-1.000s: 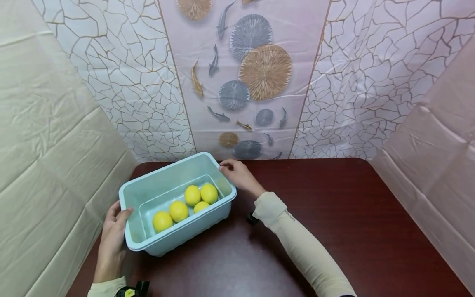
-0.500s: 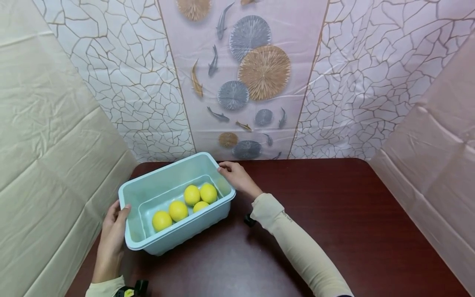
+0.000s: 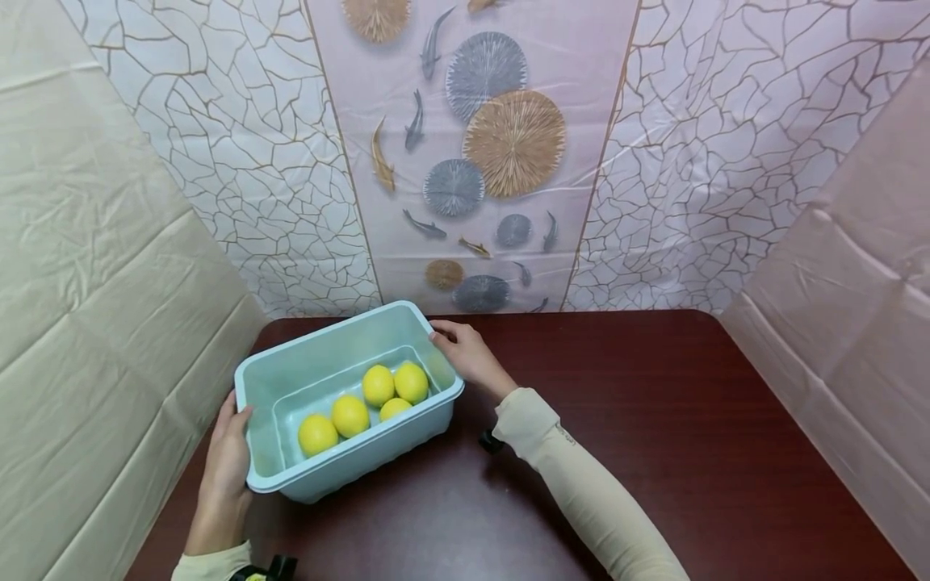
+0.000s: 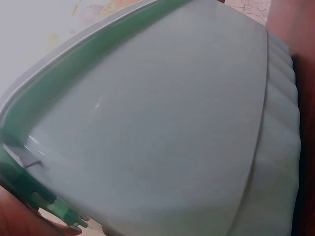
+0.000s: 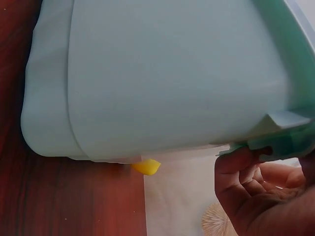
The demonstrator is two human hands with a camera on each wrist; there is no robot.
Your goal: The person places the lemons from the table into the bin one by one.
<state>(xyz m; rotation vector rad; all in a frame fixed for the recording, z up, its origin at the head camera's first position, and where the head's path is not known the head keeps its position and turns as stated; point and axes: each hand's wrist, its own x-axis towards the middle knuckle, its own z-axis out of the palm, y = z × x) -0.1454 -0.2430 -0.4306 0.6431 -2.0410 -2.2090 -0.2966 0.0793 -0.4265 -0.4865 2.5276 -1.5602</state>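
A pale blue-green plastic bin (image 3: 363, 456) sits at an angle on the left part of the dark red table. Several yellow lemons (image 3: 351, 415) lie on its floor. My left hand (image 3: 227, 460) grips the rim at the bin's left end, its thumb over the edge and the other fingers mostly hidden outside. At the far right corner, my right hand (image 3: 468, 351) holds the rim, and in the right wrist view its fingers (image 5: 236, 172) curl at the lip. Beyond the bin in that view, the tip of another lemon (image 5: 147, 167) shows; the bin hides it from the head view.
The table (image 3: 617, 436) extends to the right of the bin and in front of it. A patterned cloth wall (image 3: 479, 242) stands close behind its back edge. Cream cloth walls (image 3: 109, 363) flank both sides, the left one near my left hand.
Between the frames the bin has shifted very slightly toward me and to the right, with both hands keeping hold of its rim. The lemons inside keep their arrangement.
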